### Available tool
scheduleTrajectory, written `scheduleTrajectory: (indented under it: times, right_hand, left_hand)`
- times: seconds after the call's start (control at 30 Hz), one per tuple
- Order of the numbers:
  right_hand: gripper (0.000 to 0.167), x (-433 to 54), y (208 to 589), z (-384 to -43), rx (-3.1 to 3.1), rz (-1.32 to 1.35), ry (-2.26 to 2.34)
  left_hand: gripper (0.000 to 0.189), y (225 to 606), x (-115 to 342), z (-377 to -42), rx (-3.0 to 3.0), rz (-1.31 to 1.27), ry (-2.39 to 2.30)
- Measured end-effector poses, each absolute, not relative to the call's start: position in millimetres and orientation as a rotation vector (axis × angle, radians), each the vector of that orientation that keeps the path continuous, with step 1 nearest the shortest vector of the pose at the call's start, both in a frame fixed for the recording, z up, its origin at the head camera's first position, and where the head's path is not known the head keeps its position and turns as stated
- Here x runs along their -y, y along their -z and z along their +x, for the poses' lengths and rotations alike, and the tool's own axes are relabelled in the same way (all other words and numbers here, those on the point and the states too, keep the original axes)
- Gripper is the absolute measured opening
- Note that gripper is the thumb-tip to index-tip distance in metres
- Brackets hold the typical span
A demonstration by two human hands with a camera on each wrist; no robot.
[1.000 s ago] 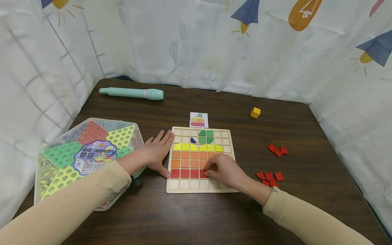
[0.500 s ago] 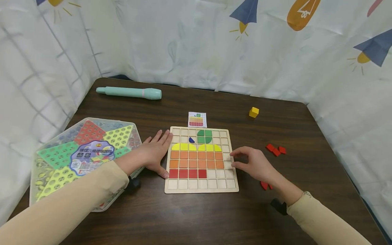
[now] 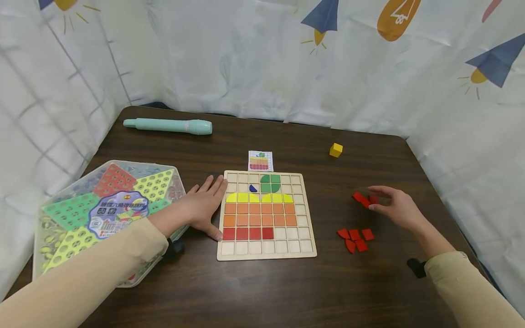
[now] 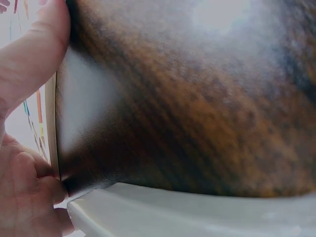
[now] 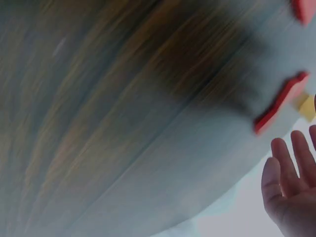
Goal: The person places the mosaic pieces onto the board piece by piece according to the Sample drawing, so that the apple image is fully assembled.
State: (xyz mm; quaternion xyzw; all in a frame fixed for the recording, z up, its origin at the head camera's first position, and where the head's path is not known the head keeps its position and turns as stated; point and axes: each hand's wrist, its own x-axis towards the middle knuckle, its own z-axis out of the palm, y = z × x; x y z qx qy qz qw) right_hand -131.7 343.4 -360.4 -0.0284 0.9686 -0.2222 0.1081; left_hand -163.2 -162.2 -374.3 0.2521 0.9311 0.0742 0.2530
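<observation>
My left hand (image 3: 205, 207) rests with fingers spread along the left edge of a wooden grid board (image 3: 254, 248). The board holds green tiles (image 3: 270, 183), yellow tiles (image 3: 260, 198), orange tiles (image 3: 254, 214) and, in the lower rows, red tiles (image 3: 248, 233) at the left; a small dark blue piece (image 3: 253, 188) lies near the top. On the right, my right hand (image 3: 395, 207) hovers at a small group of loose red tiles (image 3: 361, 199), thumb and index finger apart around one partly hidden tile. In the right wrist view the fingers (image 5: 284, 155) look extended.
Several more red pieces (image 3: 354, 234) lie nearer the front right. Above the board is a small printed pattern card (image 3: 260, 155). A yellow cube (image 3: 336, 150) and a teal tube (image 3: 168, 125) stand at the back. A clear game box (image 3: 119, 218) sits left, under my left forearm.
My right hand has left a red tile on the board and moved right, past the board's edge, to the far group of red tiles. The left hand has stayed on the board's edge.
</observation>
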Motion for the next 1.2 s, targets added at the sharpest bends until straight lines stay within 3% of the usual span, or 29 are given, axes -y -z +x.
scheduleTrajectory:
  times: [0.33, 0.87, 1.2]
  right_hand:
    - [0.064, -363, 368, -142, -2.824, -0.137, 0.530]
    - [0.037, -368, 378, -139, -2.887, -0.074, 0.470]
    - [0.035, -328, 363, -121, -2.941, -0.147, 0.676]
  left_hand:
    - [0.142, 373, 162, -161, -2.532, 0.688, -0.215]
    - [0.142, 374, 162, -161, -2.535, 0.686, -0.210]
    - [0.144, 370, 160, -159, -2.540, 0.693, -0.208]
